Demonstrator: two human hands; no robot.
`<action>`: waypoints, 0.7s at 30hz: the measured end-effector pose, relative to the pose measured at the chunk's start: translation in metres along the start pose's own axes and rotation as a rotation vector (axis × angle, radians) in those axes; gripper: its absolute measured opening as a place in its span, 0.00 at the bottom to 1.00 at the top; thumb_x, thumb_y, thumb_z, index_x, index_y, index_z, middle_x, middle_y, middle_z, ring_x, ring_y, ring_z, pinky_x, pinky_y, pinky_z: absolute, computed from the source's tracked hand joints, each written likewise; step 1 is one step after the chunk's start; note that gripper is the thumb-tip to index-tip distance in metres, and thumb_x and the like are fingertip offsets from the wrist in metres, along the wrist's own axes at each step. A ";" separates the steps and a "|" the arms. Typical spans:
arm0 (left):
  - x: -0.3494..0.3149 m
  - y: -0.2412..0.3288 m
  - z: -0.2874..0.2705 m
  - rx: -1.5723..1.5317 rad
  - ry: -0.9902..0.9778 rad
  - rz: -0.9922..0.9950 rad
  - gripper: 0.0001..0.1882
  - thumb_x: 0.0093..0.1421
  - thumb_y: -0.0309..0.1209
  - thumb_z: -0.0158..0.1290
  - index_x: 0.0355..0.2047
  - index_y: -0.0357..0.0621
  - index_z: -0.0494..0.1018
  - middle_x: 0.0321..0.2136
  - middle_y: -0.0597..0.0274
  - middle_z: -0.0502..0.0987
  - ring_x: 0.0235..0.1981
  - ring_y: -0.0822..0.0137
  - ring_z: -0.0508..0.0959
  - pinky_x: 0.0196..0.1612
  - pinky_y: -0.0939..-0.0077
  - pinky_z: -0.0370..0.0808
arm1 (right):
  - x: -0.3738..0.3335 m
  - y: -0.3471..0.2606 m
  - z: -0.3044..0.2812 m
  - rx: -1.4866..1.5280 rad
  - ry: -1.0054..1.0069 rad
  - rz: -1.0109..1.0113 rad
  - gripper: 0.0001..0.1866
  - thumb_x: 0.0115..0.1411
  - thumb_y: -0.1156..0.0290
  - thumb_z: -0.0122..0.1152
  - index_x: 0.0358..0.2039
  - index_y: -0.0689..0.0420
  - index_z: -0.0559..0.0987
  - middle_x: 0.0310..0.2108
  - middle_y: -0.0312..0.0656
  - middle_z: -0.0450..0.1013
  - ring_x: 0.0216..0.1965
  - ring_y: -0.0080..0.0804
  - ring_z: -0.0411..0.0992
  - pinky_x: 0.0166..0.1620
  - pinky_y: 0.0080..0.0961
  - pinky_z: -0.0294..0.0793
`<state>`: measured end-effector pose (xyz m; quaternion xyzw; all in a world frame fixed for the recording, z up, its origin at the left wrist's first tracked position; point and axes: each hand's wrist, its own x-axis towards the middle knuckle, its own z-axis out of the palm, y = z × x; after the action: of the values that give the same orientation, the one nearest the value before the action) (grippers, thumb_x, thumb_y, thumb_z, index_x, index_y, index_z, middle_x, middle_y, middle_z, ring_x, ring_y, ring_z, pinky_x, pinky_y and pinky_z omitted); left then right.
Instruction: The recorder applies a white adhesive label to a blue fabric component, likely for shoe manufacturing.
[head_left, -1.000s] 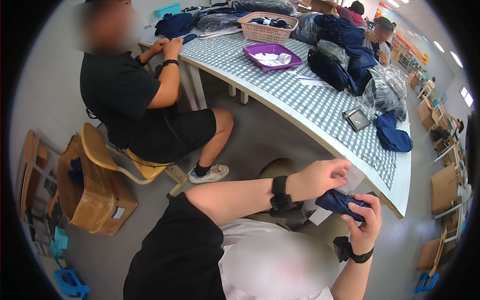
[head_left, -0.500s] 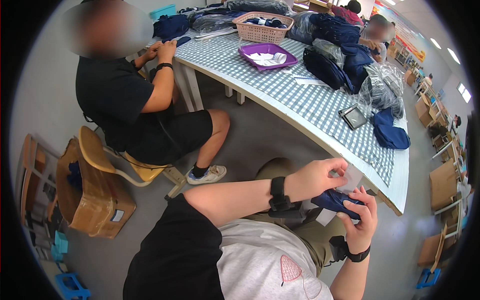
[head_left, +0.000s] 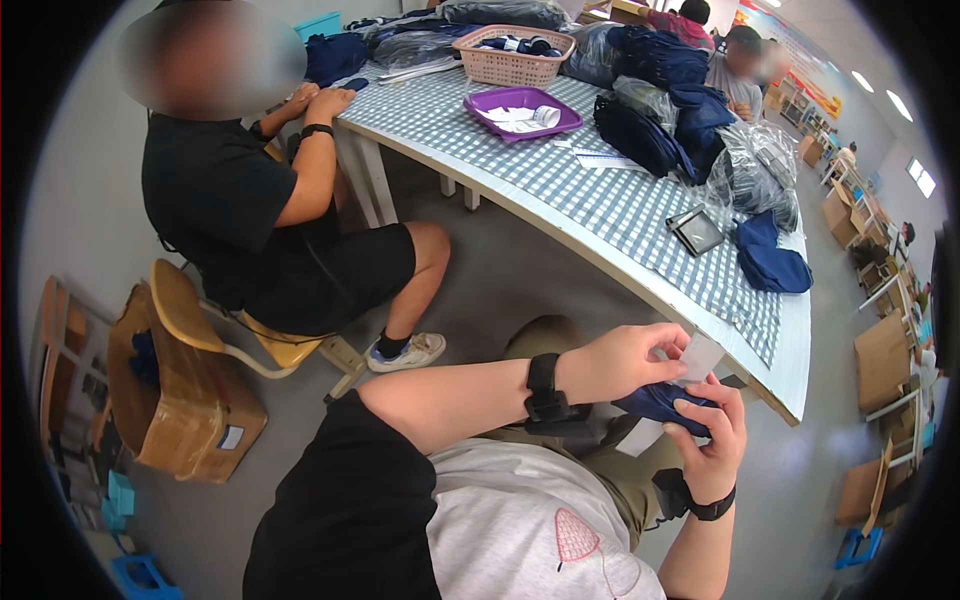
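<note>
Just off the near edge of the tabletop (head_left: 793,340), toward its right end, a navy fabric bundle (head_left: 655,402) sits in the person's right hand (head_left: 712,430). That hand is closed round it, the thumb on the near side and the fingers across the top. The left hand (head_left: 632,355) is just beside it, its fingers curled almost to the thumb at the edge of a white slip (head_left: 704,357); whether they pinch the slip cannot be told. A second white piece (head_left: 640,437) shows below the bundle.

On the tabletop's checked cloth (head_left: 600,215), a folded navy item (head_left: 775,268) lies at the right, with a flat dark-edged case (head_left: 695,231) just left of it. Farther off are clear plastic wrapping (head_left: 757,170), a heap of navy fabric (head_left: 650,135) and a purple tray (head_left: 510,94) of white slips. Beyond the tray stands a pink basket (head_left: 510,72). At the left, a co-worker (head_left: 220,205) in black sits at the tabletop.
</note>
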<state>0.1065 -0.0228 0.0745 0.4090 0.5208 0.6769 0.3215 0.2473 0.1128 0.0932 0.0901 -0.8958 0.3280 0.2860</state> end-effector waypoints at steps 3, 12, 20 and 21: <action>0.000 -0.001 0.001 -0.037 -0.022 -0.038 0.10 0.61 0.29 0.49 0.41 0.38 0.68 0.35 0.65 0.73 0.35 0.78 0.71 0.40 0.81 0.70 | -0.001 0.001 -0.001 -0.002 0.001 0.000 0.17 0.38 0.81 0.69 0.32 0.56 0.77 0.37 0.41 0.70 0.40 0.37 0.71 0.58 0.47 0.63; -0.001 -0.012 0.002 -0.099 -0.043 -0.032 0.12 0.61 0.32 0.50 0.42 0.39 0.69 0.33 0.63 0.74 0.34 0.75 0.73 0.37 0.81 0.71 | 0.001 -0.003 -0.003 -0.012 -0.002 0.005 0.17 0.39 0.80 0.69 0.32 0.55 0.78 0.38 0.41 0.71 0.40 0.38 0.72 0.56 0.44 0.66; -0.004 -0.004 0.002 -0.079 -0.022 -0.083 0.12 0.62 0.32 0.49 0.43 0.40 0.69 0.35 0.65 0.74 0.35 0.78 0.73 0.38 0.84 0.70 | 0.003 0.002 -0.004 -0.015 -0.005 -0.025 0.16 0.40 0.77 0.70 0.33 0.53 0.79 0.38 0.38 0.72 0.41 0.35 0.71 0.54 0.41 0.68; -0.004 -0.003 0.002 -0.080 -0.030 -0.084 0.12 0.62 0.32 0.49 0.43 0.40 0.69 0.35 0.65 0.74 0.35 0.78 0.73 0.38 0.84 0.70 | 0.002 0.003 -0.004 -0.011 -0.006 -0.037 0.16 0.40 0.77 0.70 0.33 0.53 0.79 0.38 0.37 0.72 0.41 0.35 0.71 0.54 0.41 0.69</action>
<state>0.1101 -0.0249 0.0704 0.3835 0.5050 0.6771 0.3735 0.2463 0.1179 0.0957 0.1060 -0.8966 0.3176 0.2899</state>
